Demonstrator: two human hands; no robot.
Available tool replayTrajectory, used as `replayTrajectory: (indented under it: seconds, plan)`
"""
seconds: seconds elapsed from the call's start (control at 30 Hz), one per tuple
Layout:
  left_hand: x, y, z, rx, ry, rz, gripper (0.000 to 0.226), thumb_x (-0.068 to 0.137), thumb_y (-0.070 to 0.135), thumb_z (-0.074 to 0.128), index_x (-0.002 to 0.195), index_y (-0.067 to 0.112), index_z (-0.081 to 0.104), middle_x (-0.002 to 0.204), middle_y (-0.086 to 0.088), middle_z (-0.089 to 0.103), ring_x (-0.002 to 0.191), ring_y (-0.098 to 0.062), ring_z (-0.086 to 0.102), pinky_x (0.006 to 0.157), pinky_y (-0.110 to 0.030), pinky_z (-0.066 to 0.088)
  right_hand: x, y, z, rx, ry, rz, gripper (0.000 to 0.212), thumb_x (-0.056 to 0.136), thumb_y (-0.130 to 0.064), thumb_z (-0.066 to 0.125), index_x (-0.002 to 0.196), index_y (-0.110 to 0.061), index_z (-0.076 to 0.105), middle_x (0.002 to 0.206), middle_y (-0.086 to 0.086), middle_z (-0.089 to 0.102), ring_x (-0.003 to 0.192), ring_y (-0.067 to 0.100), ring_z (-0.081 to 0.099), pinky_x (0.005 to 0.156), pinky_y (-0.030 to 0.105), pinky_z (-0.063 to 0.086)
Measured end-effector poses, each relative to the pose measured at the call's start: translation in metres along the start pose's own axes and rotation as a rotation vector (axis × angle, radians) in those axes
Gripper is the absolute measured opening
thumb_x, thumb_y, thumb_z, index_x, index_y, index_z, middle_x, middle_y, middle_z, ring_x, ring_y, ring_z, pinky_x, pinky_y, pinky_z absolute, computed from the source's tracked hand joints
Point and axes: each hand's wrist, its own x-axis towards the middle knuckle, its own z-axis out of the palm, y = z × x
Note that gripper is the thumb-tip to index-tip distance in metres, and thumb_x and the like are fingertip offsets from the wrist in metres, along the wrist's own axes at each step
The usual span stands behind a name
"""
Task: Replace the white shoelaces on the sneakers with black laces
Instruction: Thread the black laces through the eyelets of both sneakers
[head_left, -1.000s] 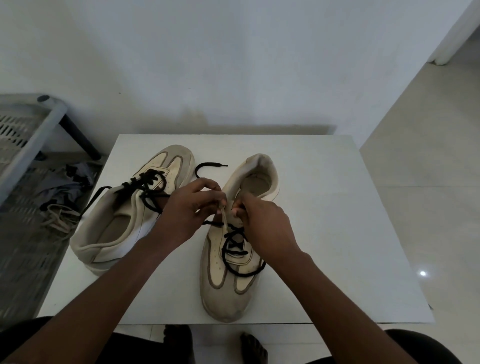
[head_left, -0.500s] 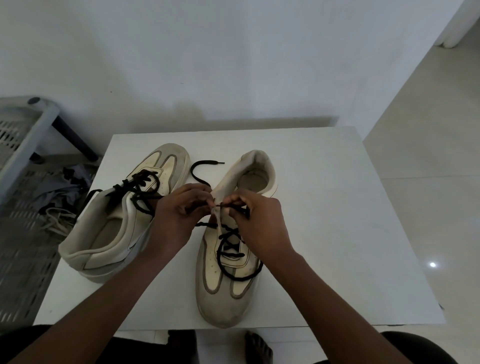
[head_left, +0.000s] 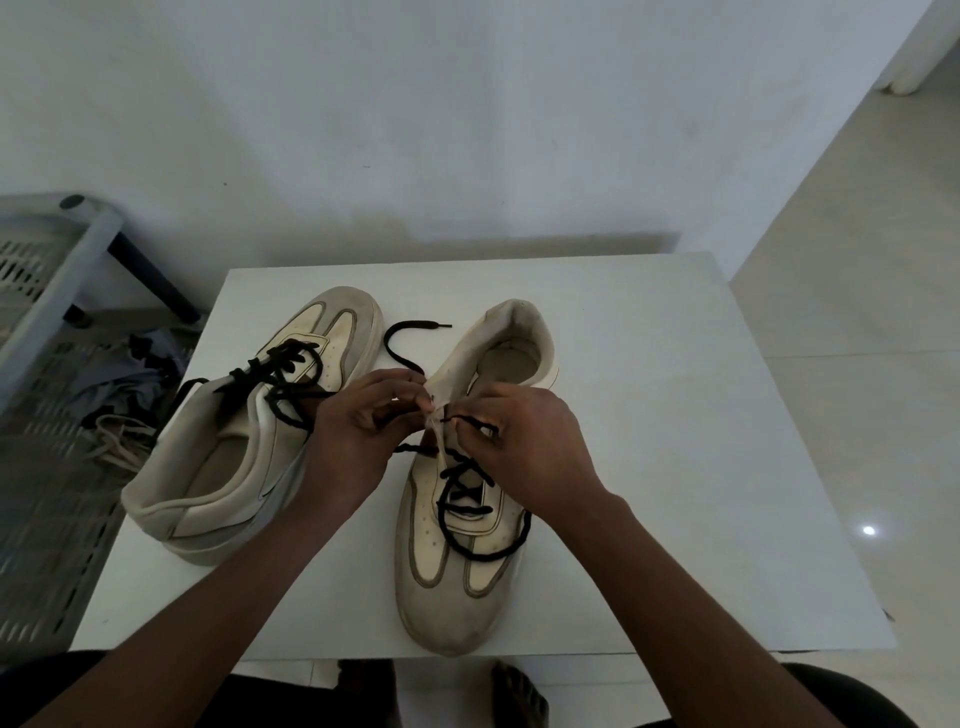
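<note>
A: Nearest, toe at the desk (head_left: 701, 467) edge: the near sneaker (head_left: 457, 582), half threaded with the black lace (head_left: 462, 525). Why toe-inward?

B: Probably to bring the upper eyelets under both hands. Left hand (head_left: 353, 441), fingers curled, pinching the pale flap (head_left: 436, 441) by the collar, seemingly to keep it raised and steady. Right hand (head_left: 535, 452), fingers clamped on the lace just behind its tip, aimed at that flap.

A: Other end of the lace?

B: Loose end (head_left: 410, 338), slack on the desk beyond the left hand, out of the way.

A: Further left?

B: Second sneaker (head_left: 223, 467), leaning sideways, black crossings already in. Off the desk, on a grey grating (head_left: 47, 519), pale laces (head_left: 114, 447), likely the discarded white ones.
</note>
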Motion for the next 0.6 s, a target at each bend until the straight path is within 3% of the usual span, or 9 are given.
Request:
replayTrajectory:
  seconds: [0.17,0.27,0.33,0.43,0.5,0.6]
  plan:
    - [-0.001,0.003,0.001,-0.014,0.001,-0.023,0.007,0.072,0.018,0.074,0.079,0.020,0.073,0.098,-0.007,0.064,0.092,-0.030,0.065,0.083,-0.036,0.055,0.001,0.000,0.003,0.047,0.035,-0.005,0.024,0.087,-0.030,0.056,0.098,-0.024,0.076,0.078,-0.007,0.068,0.065,0.011,0.057,0.054,0.029,0.047]
    - [-0.001,0.006,0.000,-0.015,-0.006,-0.039,0.014,0.072,0.004,0.078,0.082,0.014,0.073,0.100,-0.006,0.065,0.093,-0.028,0.067,0.079,-0.033,0.056,0.001,-0.001,0.006,0.018,0.039,-0.013,0.021,0.086,-0.027,0.059,0.098,-0.024,0.077,0.076,-0.007,0.068,0.065,0.011,0.057,0.053,0.024,0.041]
    - [-0.002,0.010,0.001,0.000,-0.036,-0.053,0.024,0.074,-0.013,0.069,0.089,0.006,0.071,0.105,-0.009,0.065,0.097,-0.026,0.068,0.076,-0.031,0.057,0.001,-0.002,0.007,-0.011,0.056,-0.023,0.021,0.086,-0.026,0.059,0.097,-0.025,0.077,0.074,-0.006,0.067,0.063,0.013,0.057,0.052,0.022,0.036]
    - [-0.005,0.015,0.004,0.008,-0.045,-0.140,0.039,0.077,-0.023,0.062,0.097,0.011,0.064,0.107,-0.010,0.066,0.099,-0.020,0.069,0.074,-0.033,0.059,-0.001,-0.004,0.008,-0.026,0.047,-0.012,0.019,0.087,-0.024,0.061,0.099,-0.025,0.076,0.078,-0.005,0.069,0.067,0.017,0.060,0.054,0.028,0.045]
    - [-0.006,0.013,0.004,0.071,0.009,-0.195,0.039,0.076,-0.016,0.067,0.090,0.020,0.064,0.100,-0.004,0.070,0.096,-0.016,0.070,0.075,-0.039,0.059,-0.001,-0.004,0.007,-0.043,0.017,0.011,0.018,0.087,-0.023,0.062,0.099,-0.025,0.075,0.083,-0.004,0.070,0.072,0.020,0.062,0.058,0.032,0.049]
    - [-0.008,0.011,0.003,0.156,0.020,-0.113,0.033,0.074,-0.008,0.073,0.078,0.024,0.069,0.090,0.000,0.072,0.091,-0.020,0.071,0.074,-0.046,0.059,0.000,-0.003,0.005,-0.066,-0.027,0.021,0.020,0.088,-0.022,0.061,0.102,-0.024,0.075,0.086,-0.001,0.070,0.076,0.023,0.062,0.061,0.034,0.050]
